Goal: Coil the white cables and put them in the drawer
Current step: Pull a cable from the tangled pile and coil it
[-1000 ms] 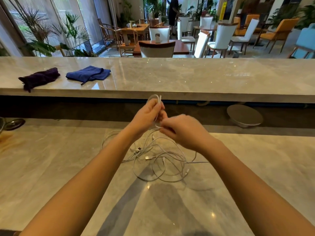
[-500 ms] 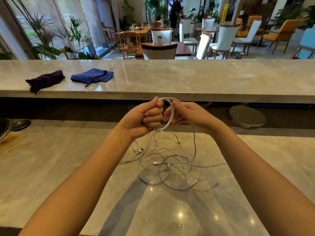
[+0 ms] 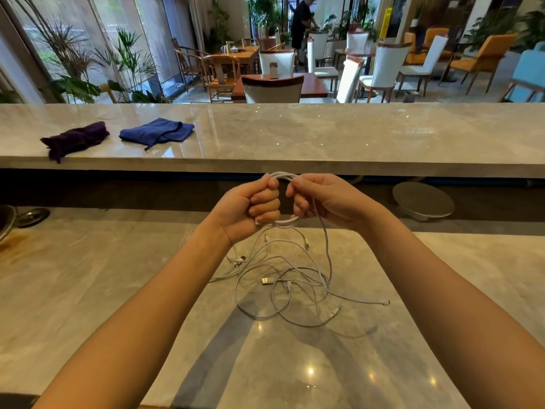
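above the middle of the near counter (image 3: 118, 290), both hands meet over a tangle of white cables (image 3: 295, 293). the left hand (image 3: 244, 211) is a tight fist, its fingers curled round one side of a small coil (image 3: 287, 222) of white cable, thumb on top. the right hand (image 3: 327, 202) pinches the other side of the coil between thumb and curled fingers. the loop stands upright between the two hands, its upper arc showing above the knuckles and its lower arc beneath them. from the right hand a loose strand hangs down to the counter and runs into the tangle.

the tangle lies on the counter's middle, just below the hands, in loose overlapping loops. a usb plug (image 3: 267, 281) lies near its centre, and smaller plugs point toward the counter's right edge.

beyond a dark gap, a raised ledge (image 3: 324, 137) runs the full width. near its left end a purple cloth (image 3: 75, 140) hangs a corner over the front edge, and a folded blue cloth (image 3: 156, 132) lies just beside it on the right. a round metal dish (image 3: 421, 202) sits in the gap by the counter's far edge, right of the hands.
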`<action>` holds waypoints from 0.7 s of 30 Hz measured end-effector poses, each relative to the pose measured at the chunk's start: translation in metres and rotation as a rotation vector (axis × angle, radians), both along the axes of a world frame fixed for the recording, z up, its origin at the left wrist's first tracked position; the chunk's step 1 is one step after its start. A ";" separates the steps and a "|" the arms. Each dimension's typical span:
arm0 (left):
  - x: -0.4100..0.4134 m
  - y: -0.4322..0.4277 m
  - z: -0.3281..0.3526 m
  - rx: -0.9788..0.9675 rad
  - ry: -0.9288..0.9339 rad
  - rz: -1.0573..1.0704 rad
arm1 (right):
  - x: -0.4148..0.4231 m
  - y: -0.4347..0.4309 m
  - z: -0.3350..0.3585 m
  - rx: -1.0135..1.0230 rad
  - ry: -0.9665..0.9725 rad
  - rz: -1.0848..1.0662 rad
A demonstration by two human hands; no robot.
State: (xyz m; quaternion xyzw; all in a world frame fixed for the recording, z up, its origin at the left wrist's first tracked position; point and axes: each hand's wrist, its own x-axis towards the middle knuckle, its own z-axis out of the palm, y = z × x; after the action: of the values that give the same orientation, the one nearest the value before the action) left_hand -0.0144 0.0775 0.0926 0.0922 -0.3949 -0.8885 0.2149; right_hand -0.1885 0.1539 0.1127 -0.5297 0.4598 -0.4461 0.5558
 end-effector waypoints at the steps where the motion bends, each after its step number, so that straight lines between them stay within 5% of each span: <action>1: 0.001 -0.002 0.003 0.023 0.011 0.019 | -0.002 0.001 -0.001 -0.026 0.052 -0.026; 6: 0.011 -0.020 0.018 0.131 0.068 0.205 | -0.017 0.008 -0.022 -0.098 0.362 -0.215; 12: 0.026 -0.041 0.024 0.229 0.216 0.320 | -0.054 0.027 -0.070 0.023 0.431 -0.334; 16: 0.028 -0.047 0.019 0.193 0.169 0.344 | -0.070 0.030 -0.069 -0.005 0.302 -0.564; 21: 0.016 -0.041 0.010 0.164 0.121 0.243 | -0.071 0.010 -0.054 -0.084 0.454 -0.697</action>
State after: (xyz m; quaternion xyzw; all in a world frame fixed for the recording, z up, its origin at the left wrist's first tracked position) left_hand 0.0016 0.0366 0.1029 0.1030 -0.2931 -0.8892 0.3360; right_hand -0.2594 0.1637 0.0589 -0.4494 0.7039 -0.4979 0.2339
